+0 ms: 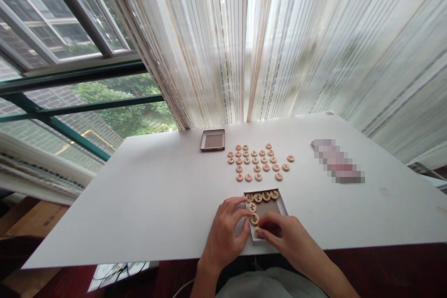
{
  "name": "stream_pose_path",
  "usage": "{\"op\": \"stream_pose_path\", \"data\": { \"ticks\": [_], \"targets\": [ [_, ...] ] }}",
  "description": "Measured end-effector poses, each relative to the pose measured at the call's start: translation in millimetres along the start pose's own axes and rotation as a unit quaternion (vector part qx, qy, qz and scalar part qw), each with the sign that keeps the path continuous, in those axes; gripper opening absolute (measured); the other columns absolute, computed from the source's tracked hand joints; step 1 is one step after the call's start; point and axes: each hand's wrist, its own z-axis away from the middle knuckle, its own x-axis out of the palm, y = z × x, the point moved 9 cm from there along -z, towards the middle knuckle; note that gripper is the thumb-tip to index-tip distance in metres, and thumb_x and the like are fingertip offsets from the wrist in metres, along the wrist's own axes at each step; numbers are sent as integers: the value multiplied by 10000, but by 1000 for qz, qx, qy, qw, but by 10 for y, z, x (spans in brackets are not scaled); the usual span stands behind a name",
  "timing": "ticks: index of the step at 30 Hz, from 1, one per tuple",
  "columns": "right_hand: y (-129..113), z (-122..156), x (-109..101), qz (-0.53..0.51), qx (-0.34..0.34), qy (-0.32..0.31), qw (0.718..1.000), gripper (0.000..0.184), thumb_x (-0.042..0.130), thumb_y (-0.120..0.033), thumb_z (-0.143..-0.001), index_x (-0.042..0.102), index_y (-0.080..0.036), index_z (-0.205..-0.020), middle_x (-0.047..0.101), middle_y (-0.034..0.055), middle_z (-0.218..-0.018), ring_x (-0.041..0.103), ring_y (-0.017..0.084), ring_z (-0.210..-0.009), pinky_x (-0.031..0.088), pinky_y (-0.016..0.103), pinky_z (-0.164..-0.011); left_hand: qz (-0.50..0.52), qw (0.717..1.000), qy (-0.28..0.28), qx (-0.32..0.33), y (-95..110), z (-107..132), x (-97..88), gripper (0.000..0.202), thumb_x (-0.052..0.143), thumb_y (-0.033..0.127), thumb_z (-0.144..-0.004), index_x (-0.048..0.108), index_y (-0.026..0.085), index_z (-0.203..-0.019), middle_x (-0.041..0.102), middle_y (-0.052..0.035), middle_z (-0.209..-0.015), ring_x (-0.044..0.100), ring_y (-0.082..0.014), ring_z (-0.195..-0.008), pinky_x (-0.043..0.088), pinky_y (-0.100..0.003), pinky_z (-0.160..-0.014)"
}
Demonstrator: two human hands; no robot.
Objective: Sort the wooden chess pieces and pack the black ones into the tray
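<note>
A shallow open box (283,206) with pale walls lies near the table's front edge. Inside it, round wooden Chinese chess pieces (266,196) with black characters line the far wall and run down the left side. My left hand (228,226) rests against the box's left wall, fingers apart, the fingertips close to the pieces there. My right hand (284,230) reaches in over the near right part, its thumb and forefinger pinched on a Chinese chess piece (257,230) at the near left corner. That piece is mostly hidden by the fingers.
Beyond the box, several more pieces (255,160) with red or dark characters lie in loose rows on the white table (139,205). A brown-rimmed box lid (213,140) sits at the far edge. To the right lies a blurred pinkish object (337,160). Curtains (216,56) hang behind.
</note>
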Motion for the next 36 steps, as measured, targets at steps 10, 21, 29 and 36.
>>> {"op": "stream_pose_path", "data": {
  "ticks": [10, 21, 29, 36],
  "targets": [
    [26, -10, -19, 84, 6, 37, 996, 100, 660, -236, -854, 700, -232, -762, 721, -6, -734, 665, 184, -674, 488, 251, -624, -7, 1000, 0, -9, -16, -5, 4, 259, 578, 106, -860, 673, 257, -1048, 599, -70, -1272, 539, -261, -1215, 477, -458, -1029],
    [34, -12, -20, 79, 11, 33, 996, 139, 565, -255, -933, 666, -232, -841, 707, -16, -752, 658, 167, -675, 481, 245, -630, -4, 999, -7, -32, -61, 1, 16, 233, 588, 129, -876, 676, 273, -1036, 593, -45, -1301, 541, -249, -1221, 460, -445, -1038],
    [22, -83, -23, 76, -8, 51, 996, 99, 527, -190, -926, 623, -211, -937, 669, 37, -944, 668, 160, -737, 528, 265, -692, 0, 999, -12, -34, -70, 12, 22, 234, 584, 131, -878, 679, 275, -1036, 593, -45, -1296, 547, -244, -1211, 462, -437, -1032],
    [19, -132, 16, 82, -8, 45, 996, 125, 509, -162, -924, 623, -207, -948, 686, 31, -886, 662, 167, -723, 511, 274, -679, 5, 999, -8, -32, -83, 12, 24, 252, 583, 125, -872, 684, 276, -1046, 596, -50, -1298, 548, -250, -1210, 458, -448, -1036]
  ]
}}
